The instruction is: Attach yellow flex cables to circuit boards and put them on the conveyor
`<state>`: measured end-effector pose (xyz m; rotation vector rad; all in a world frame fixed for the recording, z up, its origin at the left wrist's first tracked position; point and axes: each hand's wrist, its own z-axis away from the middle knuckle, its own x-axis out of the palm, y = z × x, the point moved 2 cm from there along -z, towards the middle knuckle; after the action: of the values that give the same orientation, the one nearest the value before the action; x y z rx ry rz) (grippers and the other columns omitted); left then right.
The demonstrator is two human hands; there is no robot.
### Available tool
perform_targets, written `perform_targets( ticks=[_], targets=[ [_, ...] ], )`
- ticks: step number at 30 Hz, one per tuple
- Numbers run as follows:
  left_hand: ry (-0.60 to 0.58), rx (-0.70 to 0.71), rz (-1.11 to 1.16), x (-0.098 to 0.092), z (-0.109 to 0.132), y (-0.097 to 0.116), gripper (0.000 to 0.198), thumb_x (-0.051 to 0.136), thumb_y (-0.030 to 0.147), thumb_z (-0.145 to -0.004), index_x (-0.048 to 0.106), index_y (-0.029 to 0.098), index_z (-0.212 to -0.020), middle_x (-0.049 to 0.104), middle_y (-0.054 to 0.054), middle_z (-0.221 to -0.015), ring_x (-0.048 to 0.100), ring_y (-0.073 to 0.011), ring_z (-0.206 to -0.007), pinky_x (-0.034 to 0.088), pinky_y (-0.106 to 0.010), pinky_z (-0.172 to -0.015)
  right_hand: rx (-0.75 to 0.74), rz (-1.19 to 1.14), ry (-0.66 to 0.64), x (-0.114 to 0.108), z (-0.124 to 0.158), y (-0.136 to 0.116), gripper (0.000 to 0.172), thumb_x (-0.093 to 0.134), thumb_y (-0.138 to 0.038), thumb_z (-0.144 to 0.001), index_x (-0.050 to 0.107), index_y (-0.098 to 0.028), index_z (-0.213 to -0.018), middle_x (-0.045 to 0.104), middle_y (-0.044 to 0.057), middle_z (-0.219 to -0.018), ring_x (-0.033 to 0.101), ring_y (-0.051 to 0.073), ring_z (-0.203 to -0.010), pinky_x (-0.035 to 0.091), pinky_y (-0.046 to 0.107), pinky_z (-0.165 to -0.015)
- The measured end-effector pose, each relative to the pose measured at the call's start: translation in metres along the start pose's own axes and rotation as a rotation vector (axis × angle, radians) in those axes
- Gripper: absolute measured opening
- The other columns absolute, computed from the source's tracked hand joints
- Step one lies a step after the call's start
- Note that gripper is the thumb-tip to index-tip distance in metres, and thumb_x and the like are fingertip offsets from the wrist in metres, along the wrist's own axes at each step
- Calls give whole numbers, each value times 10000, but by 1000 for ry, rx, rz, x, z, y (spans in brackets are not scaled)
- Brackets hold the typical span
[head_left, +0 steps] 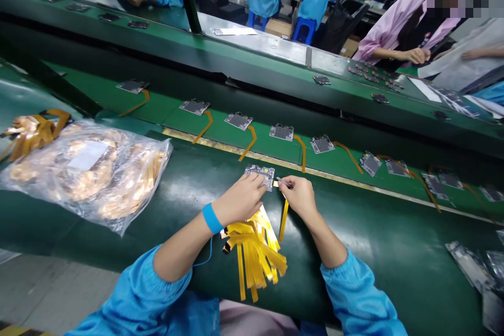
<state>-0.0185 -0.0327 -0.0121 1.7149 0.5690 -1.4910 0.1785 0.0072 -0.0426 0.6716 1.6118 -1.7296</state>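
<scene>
My left hand [241,200] rests with fingers curled on a small grey circuit board [260,174] lying on the dark green bench, pinning it down. Just right of it, my right hand [300,195] is closed in a pinch around a thin metal tool [284,182] whose tip points at the board's right edge. A yellow flex ribbon [283,219] hangs down from under the right hand. A loose pile of yellow flex ribbons [255,252] lies below my left wrist, which wears a blue strap with a thin cable.
Several boards with orange ribbons attached, such as one [281,132], ride the green conveyor [118,97] beyond the bench. A clear plastic bag of ribbons [84,170] lies at left. More boards [468,262] sit at right. Other people in blue coats work across the line.
</scene>
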Motion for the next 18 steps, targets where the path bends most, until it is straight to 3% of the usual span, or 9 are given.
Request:
perform_targets(
  ticks=[18],
  targets=[
    [-17,8,-1,-1,-1,3,374,611,232,-905,638,130,-1264,613,-181,-1296,536,-351,-1242,420,-484,-1053,3,9,-57,-3,-5,-5,145,677,-350,-854,791,-278,-798,792,2,-804,731,217,-774,432,259,-608]
  ],
)
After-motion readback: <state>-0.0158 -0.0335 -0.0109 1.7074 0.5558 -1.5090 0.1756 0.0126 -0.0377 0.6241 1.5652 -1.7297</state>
